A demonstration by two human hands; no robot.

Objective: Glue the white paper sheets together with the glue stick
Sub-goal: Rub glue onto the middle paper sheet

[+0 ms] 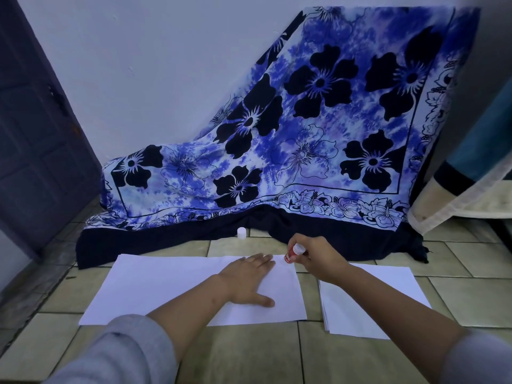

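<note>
Left hand (249,279) flat on sheet (166,286); right hand (318,254) pinches glue stick (289,256)

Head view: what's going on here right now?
A person is gluing paper on a tiled floor. The left hand presses flat on the sheet; the right hand holds the glue stick at its far right corner. The cap stands apart on the floor, and more sheets lie to the right.

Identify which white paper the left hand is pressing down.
The wide sheet on the left; the left hand lies flat on it. The stack at right has no hand on it.
</note>
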